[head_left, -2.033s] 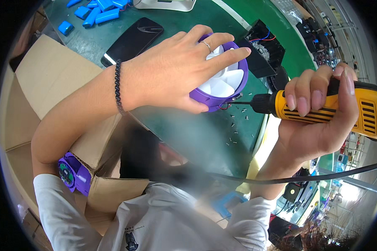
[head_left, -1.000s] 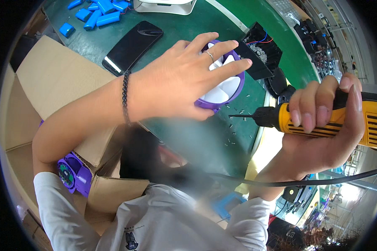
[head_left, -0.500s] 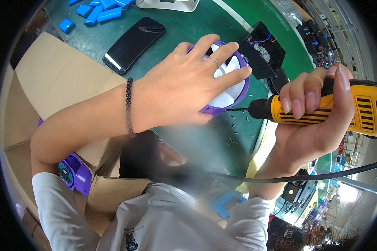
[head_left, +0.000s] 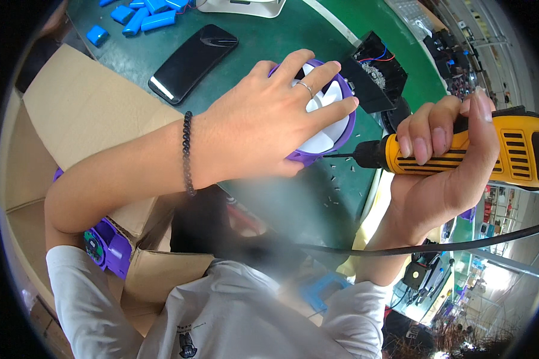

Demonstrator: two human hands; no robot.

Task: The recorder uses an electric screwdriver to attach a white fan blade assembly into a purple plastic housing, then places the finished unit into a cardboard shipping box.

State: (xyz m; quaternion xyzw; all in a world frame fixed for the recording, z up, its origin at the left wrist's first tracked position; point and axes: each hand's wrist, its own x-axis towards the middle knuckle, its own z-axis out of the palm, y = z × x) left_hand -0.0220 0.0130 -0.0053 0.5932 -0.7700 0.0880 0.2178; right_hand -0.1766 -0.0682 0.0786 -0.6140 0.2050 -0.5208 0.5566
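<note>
My left hand (head_left: 269, 119) is wrapped over a round purple housing (head_left: 343, 139) with white fan-like blades (head_left: 318, 142) inside, pressing it against the green table. Part of the housing is hidden under the palm. My right hand (head_left: 443, 155) grips a yellow and black electric screwdriver (head_left: 515, 149) lying level. Its thin dark bit (head_left: 339, 156) points left, and the tip meets the lower right side of the purple housing. Close by on the table lie several small dark screws (head_left: 335, 178).
Beyond the housing stands an open black box (head_left: 377, 75) with small metal parts and wires. A black phone (head_left: 193, 63) and several blue battery packs (head_left: 139, 18) lie at the upper left. At left, a cardboard box (head_left: 96, 107) holds purple parts (head_left: 115, 248). A black cable (head_left: 425, 252) crosses my right wrist.
The screwdriver's rear has shifted slightly and my right hand has moved a little left along it. The bit stays at the housing, and my left hand holds its place.
</note>
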